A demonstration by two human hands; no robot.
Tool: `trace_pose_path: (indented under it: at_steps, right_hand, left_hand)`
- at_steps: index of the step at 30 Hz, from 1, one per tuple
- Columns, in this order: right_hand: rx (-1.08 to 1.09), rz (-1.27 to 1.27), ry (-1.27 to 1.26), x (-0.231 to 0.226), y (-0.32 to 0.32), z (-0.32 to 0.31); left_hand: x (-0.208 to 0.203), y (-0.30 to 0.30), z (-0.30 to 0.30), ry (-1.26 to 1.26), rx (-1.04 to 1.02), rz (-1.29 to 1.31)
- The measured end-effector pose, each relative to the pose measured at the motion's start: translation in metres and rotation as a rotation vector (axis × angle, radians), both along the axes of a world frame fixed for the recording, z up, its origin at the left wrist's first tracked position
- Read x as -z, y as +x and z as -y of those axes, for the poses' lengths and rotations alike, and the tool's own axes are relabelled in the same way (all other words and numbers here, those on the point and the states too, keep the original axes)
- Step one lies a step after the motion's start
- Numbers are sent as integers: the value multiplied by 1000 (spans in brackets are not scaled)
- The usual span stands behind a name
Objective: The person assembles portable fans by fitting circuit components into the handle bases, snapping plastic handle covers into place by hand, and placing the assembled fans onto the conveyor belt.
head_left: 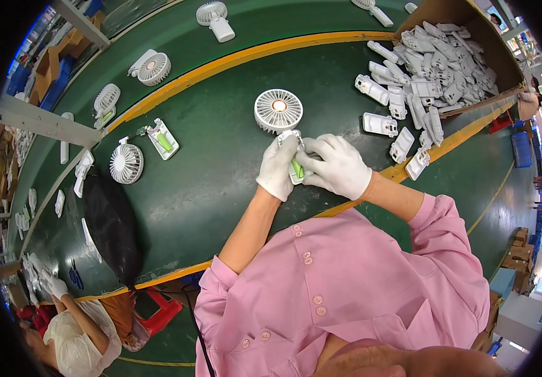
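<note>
Head view, only view. White handheld fan point(278, 112) lies near the middle of the green worktop point(214, 182), toward its near edge; round grille faces up, handle point(296, 180) points back to the wearer. Handle is open: 1 green cylinder point(297, 168) shows inside, between the hands.

Left hand point(276, 169), white-gloved: grasps the handle along its left side. Right hand point(337, 166), also gloved: fingers bent in against the handle's right side, close to the cylinder. Cannot tell whether they pinch a small part; the fingertips hide it.

Handling (judgement): fan probably light, its shell stiff plastic and somewhat slippery under fabric gloves. Grille ribs look thin, likely to flex or crack if pressed. Open handle is likely the delicate zone; any wiring there would not stand tugging. Best hold: outer side walls of the handle, near the neck, with the grille supported by the worktop and no force on the cylinder.

Surroundings: at the far right corner, cardboard box point(506, 53) on its side, with a heap of white shells point(447, 69) spilling from it toward the near edge. On the left part of the worktop, 1 second fan point(126, 164) beside 1 open shell point(163, 139) holding a green cylinder of its own. Nearer the left end, black bag point(109, 226); past it, blue-handled tool point(76, 275) and a co-worker's gloved hand point(56, 286).
</note>
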State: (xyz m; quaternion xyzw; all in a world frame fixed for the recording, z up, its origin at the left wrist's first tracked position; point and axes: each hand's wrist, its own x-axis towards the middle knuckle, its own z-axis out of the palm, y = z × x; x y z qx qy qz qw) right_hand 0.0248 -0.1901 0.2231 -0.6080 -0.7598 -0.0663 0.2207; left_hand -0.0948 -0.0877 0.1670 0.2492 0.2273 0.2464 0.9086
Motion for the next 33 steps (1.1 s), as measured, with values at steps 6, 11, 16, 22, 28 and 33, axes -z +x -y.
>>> trace_pose_path:
  at_steps: [6,11,16,22,28,33]
  right_hand:
    - [258,41,-190,-22,79,17]
    - [447,322,-224,-3,142,32]
    - [453,290,-392,-7,125,-1]
    - [437,365,-575,-8,112,-29]
    - [349,-363,-119,-25,91,-42]
    - [405,-1386,27,-21,32,-47]
  left_hand:
    - [-3,-10,-4,-77,35,67]
    - [2,-7,-4,-192,54,235]
    - [0,-4,-2,-183,28,208]
    - [1,-5,1,-119,-1,137]
    - [-15,-2,7,-28,-57,-67]
    - [-21,1,5,-62,-105,-124]
